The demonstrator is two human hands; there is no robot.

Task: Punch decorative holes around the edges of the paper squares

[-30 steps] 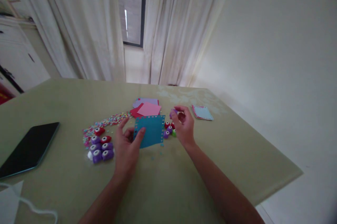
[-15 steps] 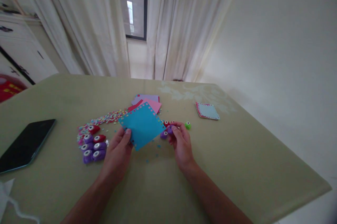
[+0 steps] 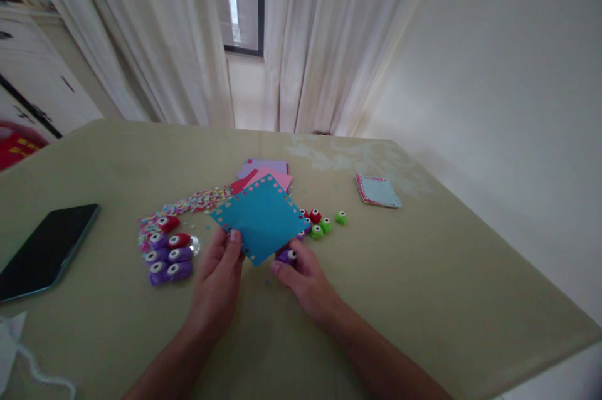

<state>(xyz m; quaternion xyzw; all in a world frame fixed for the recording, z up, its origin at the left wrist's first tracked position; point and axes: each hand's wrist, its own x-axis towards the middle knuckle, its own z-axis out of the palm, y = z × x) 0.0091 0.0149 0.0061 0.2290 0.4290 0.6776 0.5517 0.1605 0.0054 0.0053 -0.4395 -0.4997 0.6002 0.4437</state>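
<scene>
My left hand (image 3: 221, 274) pinches a blue square of paper (image 3: 261, 215) by its lower left edge, thumb on top. Small shapes are punched along the paper's borders. In my right hand (image 3: 305, 281) is a small purple craft punch (image 3: 286, 256), held between thumb and fingers at the paper's lower right edge. Whether the paper sits inside its slot I cannot tell. Just beyond, to the right, lie green punches (image 3: 317, 232), a red punch (image 3: 315, 215) and purple ones partly hidden by the paper. Several more purple and red punches (image 3: 179, 254) stand grouped left of my left hand.
Coloured confetti (image 3: 197, 201) is strewn behind the left group. Pink and lilac paper sheets (image 3: 277, 176) lie beyond the blue one. A stack of punched cards (image 3: 379, 191) rests at the right. A black tablet (image 3: 49, 246) and a white cord (image 3: 42, 375) are at the left.
My right hand has moved left and nearer from the loose punches, bringing a purple punch to the blue paper's lower right edge. The green punches have come into view.
</scene>
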